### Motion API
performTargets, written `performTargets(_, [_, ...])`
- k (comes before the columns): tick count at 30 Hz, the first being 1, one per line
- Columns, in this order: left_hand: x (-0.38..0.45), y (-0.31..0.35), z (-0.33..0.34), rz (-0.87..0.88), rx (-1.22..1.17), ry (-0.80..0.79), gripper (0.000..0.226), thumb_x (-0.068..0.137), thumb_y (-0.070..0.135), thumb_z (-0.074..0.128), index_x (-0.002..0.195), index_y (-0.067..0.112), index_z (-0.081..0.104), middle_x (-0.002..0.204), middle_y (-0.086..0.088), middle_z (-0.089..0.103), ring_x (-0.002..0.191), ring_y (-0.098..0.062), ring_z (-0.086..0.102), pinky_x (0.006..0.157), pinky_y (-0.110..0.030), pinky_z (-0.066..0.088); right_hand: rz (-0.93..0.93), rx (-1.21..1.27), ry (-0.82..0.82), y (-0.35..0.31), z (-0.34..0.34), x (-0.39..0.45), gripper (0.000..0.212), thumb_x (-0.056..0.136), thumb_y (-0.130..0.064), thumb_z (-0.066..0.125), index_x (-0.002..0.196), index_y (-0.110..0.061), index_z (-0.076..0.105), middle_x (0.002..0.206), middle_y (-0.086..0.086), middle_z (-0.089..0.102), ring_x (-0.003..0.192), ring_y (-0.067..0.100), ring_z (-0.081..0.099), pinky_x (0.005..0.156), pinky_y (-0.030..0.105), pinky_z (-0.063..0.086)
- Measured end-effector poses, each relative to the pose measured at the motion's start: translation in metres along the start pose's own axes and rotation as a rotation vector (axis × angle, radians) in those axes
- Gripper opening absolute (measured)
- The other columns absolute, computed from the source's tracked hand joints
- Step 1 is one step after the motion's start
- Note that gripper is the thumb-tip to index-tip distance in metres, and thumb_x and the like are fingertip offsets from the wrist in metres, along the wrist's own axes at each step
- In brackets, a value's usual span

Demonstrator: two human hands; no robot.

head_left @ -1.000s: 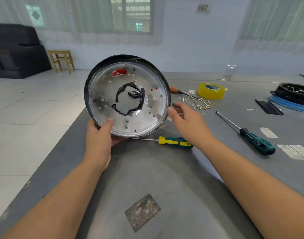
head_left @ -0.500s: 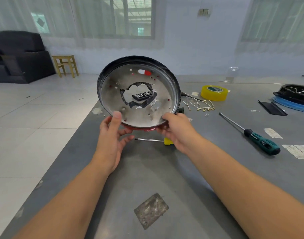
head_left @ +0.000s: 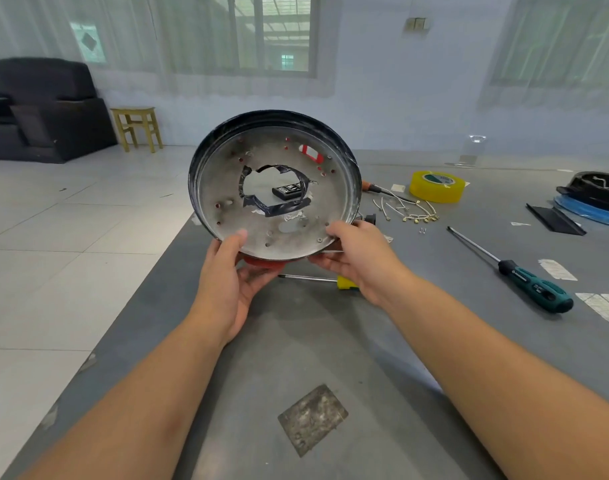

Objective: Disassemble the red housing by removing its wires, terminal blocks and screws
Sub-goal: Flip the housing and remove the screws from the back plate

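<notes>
From the head view, I hold the red housing (head_left: 274,188) up off the bench (head_left: 330,341), tilted so its bare metal inside faces me. My left hand (head_left: 227,271) grips the lower rim, thumb on the inner plate and fingers curled beneath; my right hand (head_left: 355,251) pinches the rim just beside it. I judge this an inspection step, so I should turn the rim slowly between both grips and check each hole for a leftover screw or block. The loose wires (head_left: 405,209) lie on the bench beyond, near the yellow tape roll (head_left: 436,187). The green screwdriver (head_left: 524,278) lies to my right, within reach, should a screw show.
</notes>
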State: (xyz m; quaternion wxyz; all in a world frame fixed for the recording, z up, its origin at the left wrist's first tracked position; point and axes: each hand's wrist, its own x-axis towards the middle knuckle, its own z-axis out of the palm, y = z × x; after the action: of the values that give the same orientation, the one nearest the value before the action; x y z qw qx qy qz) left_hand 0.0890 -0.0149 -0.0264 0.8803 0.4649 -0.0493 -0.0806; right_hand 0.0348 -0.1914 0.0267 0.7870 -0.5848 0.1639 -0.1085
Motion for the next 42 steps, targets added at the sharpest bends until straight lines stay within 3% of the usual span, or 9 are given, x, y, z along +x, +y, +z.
performTargets(4, [-0.004,0.003,0.005,0.037,0.031,-0.035,0.07,0.087,0.055,0.077,0.14,0.012,0.058,0.124,-0.003,0.076,0.115,-0.025,0.074,0.09,-0.038,0.063,-0.024,0.127,0.0,0.011,0.007,-0.001,0.029,0.095,0.005,0.051,0.123,0.003,0.058,0.111,0.018,0.075,0.094,0.033,0.076,0.071,0.037,0.064])
performTargets(11, [-0.013,-0.011,0.011,-0.061,0.058,-0.215,0.04,0.098,0.018,0.071,0.135,0.023,0.058,0.124,-0.006,0.077,0.112,-0.029,0.075,0.09,-0.038,0.063,-0.03,0.228,-0.077,0.035,0.027,-0.007,0.03,0.096,0.006,0.055,0.125,0.002,0.062,0.116,0.02,0.073,0.11,0.033,0.071,0.085,0.037,0.063])
performTargets(14, [-0.011,-0.01,0.011,-0.04,0.048,-0.109,0.036,0.102,0.007,0.062,0.135,0.021,0.057,0.119,-0.009,0.078,0.101,-0.027,0.079,0.08,-0.035,0.064,-0.024,0.149,-0.113,0.036,0.023,-0.006,0.029,0.1,-0.007,0.062,0.127,0.0,0.061,0.119,0.017,0.073,0.109,0.029,0.072,0.088,0.037,0.062])
performTargets(17, [-0.006,-0.007,0.009,-0.047,-0.017,-0.006,0.04,0.101,0.001,0.056,0.139,0.013,0.056,0.117,-0.018,0.077,0.098,-0.034,0.079,0.082,-0.041,0.066,-0.14,-0.174,-0.082,0.029,0.008,-0.004,0.021,0.1,-0.031,0.065,0.107,-0.012,0.071,0.1,0.003,0.078,0.09,0.02,0.078,0.085,0.038,0.063])
performTargets(21, [-0.003,-0.004,0.006,-0.037,-0.068,0.084,0.032,0.1,-0.005,0.051,0.123,0.016,0.059,0.107,-0.021,0.079,0.098,-0.042,0.077,0.081,-0.046,0.066,-0.537,-0.855,0.111,0.015,-0.037,-0.002,0.033,0.098,-0.05,0.056,0.086,-0.024,0.072,0.076,-0.008,0.072,0.075,-0.001,0.067,0.074,0.03,0.053])
performTargets(24, [0.0,-0.003,0.005,-0.039,-0.098,0.13,0.031,0.101,-0.006,0.05,0.121,0.016,0.058,0.108,-0.017,0.079,0.098,-0.04,0.078,0.079,-0.047,0.066,-0.682,-1.308,0.002,0.007,-0.079,-0.002,0.033,0.096,-0.056,0.053,0.104,-0.03,0.071,0.104,-0.012,0.069,0.098,0.003,0.061,0.083,0.026,0.045])
performTargets(27, [0.003,-0.004,0.007,-0.022,-0.097,0.158,0.043,0.104,-0.005,0.05,0.14,0.017,0.048,0.129,-0.015,0.069,0.103,-0.037,0.077,0.083,-0.05,0.066,-0.602,-1.62,-0.168,0.012,-0.109,-0.003,0.052,0.095,-0.064,0.053,0.134,-0.031,0.062,0.134,-0.007,0.059,0.125,0.015,0.051,0.102,0.033,0.046])
performTargets(36, [0.011,-0.002,-0.003,0.037,-0.067,0.211,0.047,0.106,0.0,0.054,0.145,0.025,0.042,0.142,-0.007,0.063,0.117,-0.032,0.072,0.08,-0.046,0.066,-0.614,-1.491,-0.236,0.025,-0.121,0.004,0.044,0.097,-0.057,0.054,0.13,-0.029,0.064,0.109,-0.015,0.048,0.098,0.004,0.047,0.084,0.023,0.042])
performTargets(42, [0.017,0.003,-0.012,0.039,-0.082,0.208,0.049,0.107,-0.002,0.052,0.145,0.027,0.046,0.143,-0.007,0.063,0.12,-0.033,0.07,0.078,-0.047,0.066,-0.667,-1.355,-0.231,0.021,-0.122,-0.005,0.05,0.094,-0.062,0.047,0.125,-0.027,0.064,0.109,-0.01,0.065,0.093,0.007,0.056,0.08,0.024,0.048])
